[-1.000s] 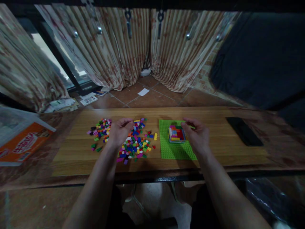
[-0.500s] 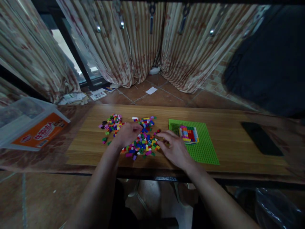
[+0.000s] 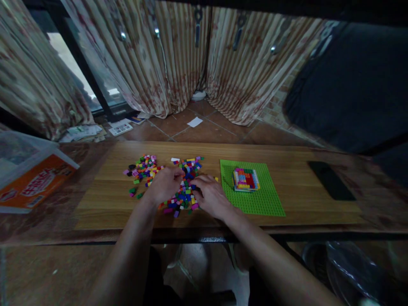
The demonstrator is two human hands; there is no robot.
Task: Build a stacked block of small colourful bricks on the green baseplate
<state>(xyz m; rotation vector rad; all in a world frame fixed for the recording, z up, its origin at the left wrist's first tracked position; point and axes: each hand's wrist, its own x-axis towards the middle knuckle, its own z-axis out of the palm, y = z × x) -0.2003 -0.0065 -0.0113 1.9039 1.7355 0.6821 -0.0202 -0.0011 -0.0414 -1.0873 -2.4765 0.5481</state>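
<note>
Small toy building bricks (image 3: 186, 196) of many colours lie in a loose pile on the wooden board. Over the pile's left side is my left hand (image 3: 165, 185), its fingers curled together; whatever they may hold is hidden. My right hand (image 3: 211, 196) reaches into the pile's right side, thumb and forefinger apart, fingertips at the bricks. To its right lies a green baseplate (image 3: 270, 199). On that stands a low, squarish build of bricks (image 3: 245, 179), with red, orange and yellow inside and a white edge on the right.
A clear plastic tub (image 3: 28, 146) with an orange label stands at the left. A dark flat rectangular thing (image 3: 331, 180) lies on the board's right side. The wooden board (image 3: 105, 204) runs along a low table. Curtains (image 3: 178, 63) hang beyond, and a clear plastic bag (image 3: 353, 263) is at lower right.
My right hand has moved left, away from the baseplate and into the brick pile, closer to my left hand. My left hand stays over the pile. The whole view has shifted slightly.
</note>
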